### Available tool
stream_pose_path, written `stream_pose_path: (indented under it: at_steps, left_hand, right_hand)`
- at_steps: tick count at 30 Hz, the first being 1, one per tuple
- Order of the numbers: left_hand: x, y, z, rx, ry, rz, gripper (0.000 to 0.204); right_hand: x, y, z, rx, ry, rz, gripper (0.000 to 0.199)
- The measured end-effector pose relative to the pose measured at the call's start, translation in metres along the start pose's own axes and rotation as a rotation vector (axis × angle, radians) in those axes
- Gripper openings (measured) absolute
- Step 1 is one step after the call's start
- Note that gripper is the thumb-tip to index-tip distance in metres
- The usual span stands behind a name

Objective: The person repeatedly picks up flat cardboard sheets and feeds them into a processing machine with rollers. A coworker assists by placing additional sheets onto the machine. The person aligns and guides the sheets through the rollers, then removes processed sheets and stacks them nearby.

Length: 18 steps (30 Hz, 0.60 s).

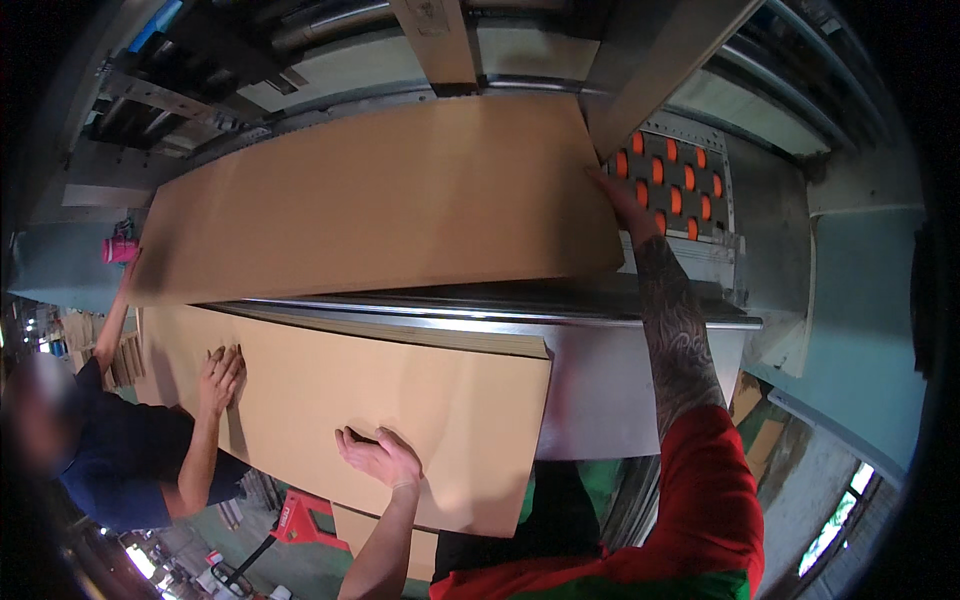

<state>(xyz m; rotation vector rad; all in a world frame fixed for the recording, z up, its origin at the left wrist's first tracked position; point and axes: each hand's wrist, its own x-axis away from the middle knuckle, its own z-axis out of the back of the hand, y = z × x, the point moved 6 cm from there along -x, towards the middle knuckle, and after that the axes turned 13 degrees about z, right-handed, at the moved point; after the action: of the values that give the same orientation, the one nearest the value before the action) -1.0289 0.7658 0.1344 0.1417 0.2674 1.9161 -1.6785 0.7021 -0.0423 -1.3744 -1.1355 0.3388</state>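
Observation:
A large brown cardboard sheet (380,195) lies on the machine's feed side at the back. My right hand (624,203) grips its right edge, with the fingers partly hidden behind the board. Nearer to me is a stack of cardboard sheets (455,400), its layered edge showing along the far side. My left hand (382,457) rests on the top sheet of this stack, holding nothing, its fingers loosely bent and apart. At the left a co-worker's hand (221,378) lies on the same stack. The co-worker's other hand is at the left end of the back sheet.
Orange rollers (675,180) sit in a metal panel at the back right. A metal ledge (640,325) runs between sheet and stack. Metal beams cross overhead. Below left stands a red pallet jack (300,520). The co-worker (130,450) stands at the left.

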Motion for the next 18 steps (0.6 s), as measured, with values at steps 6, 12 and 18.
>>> stream_pose_path:
  at_steps: [6,12,18]
  left_hand:
    - [-0.001,-0.003,-0.002,0.033,0.003,0.001,0.073]
    - [0.000,-0.005,-0.002,0.036,0.012,-0.020,0.075]
    - [-0.002,-0.005,-0.003,0.007,-0.008,-0.010,0.073]
  right_hand:
    - [0.001,-0.009,-0.011,0.099,0.093,0.056,0.071]
    - [0.009,-0.003,-0.022,0.125,0.165,0.074,0.062]
    - [-0.011,0.004,-0.015,0.724,0.199,0.210,0.051]
